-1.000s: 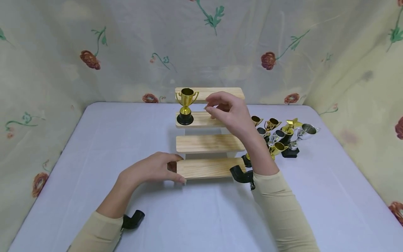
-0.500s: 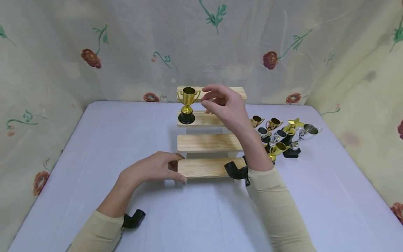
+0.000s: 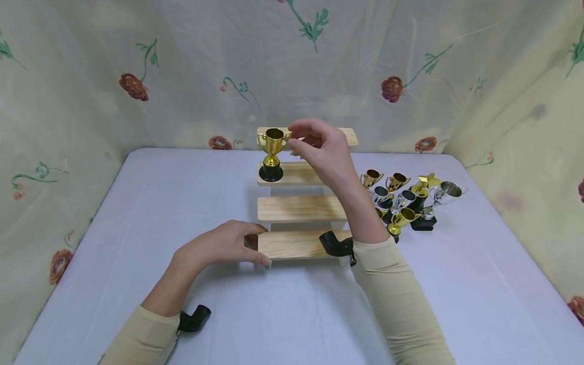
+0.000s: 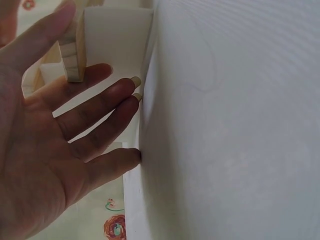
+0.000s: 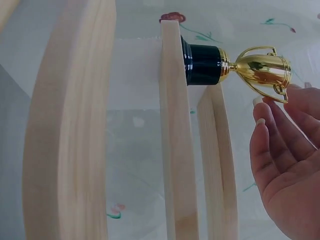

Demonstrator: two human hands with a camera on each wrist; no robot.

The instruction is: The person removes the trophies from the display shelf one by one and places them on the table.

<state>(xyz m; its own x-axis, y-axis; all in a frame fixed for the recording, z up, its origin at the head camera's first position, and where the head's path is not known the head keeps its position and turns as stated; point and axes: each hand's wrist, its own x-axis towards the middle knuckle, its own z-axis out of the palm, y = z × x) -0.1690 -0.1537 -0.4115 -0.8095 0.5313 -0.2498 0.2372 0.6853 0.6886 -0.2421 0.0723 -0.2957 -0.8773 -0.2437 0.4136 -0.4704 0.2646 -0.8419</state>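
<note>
A gold trophy cup (image 3: 274, 144) with a black base stands upright at the left end of the third step of a wooden tiered shelf (image 3: 301, 209). My right hand (image 3: 321, 147) is at its right handle. In the right wrist view, thumb and fingertips (image 5: 260, 121) meet that handle (image 5: 280, 95), pinching it; the black base (image 5: 204, 64) sits against the board. My left hand (image 3: 223, 243) grips the left end of the lowest board, thumb at its front corner. In the left wrist view, the board end (image 4: 73, 57) lies between thumb and index finger, the other fingers stretched toward the tablecloth.
Right of the shelf stands a cluster of small trophies: gold cups (image 3: 403, 218), silver cups (image 3: 447, 192) and a gold star trophy (image 3: 426, 181). A white cloth (image 3: 182, 192) covers the table. A flowered curtain (image 3: 191, 61) hangs behind and at the sides.
My right hand has moved left and slightly up, from a gap beside the trophy cup to its right handle. The cup and my left hand keep their places on the shelf.
</note>
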